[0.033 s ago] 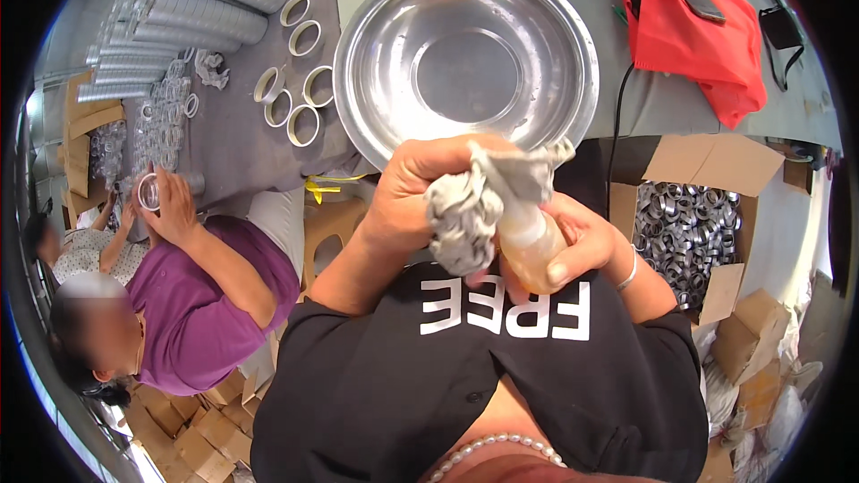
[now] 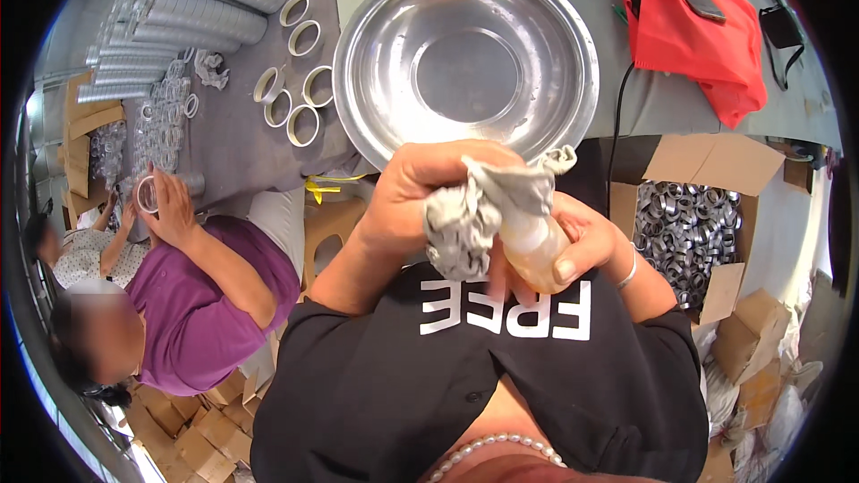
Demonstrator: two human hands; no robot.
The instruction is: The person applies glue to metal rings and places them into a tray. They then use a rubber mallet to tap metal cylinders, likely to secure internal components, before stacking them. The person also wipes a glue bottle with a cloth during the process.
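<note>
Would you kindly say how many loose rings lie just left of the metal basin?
6: farthest ring; second ring just nearer; then clustered, the left ring, right ring, lower-left ring and nearest ring. None seems hidden.

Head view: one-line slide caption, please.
Left hand holding grey cloth at the top of a bottle in the right hand, steel basin beyond.

Downward fisheye view from the head, near the hands [image 2: 403, 201]
</note>
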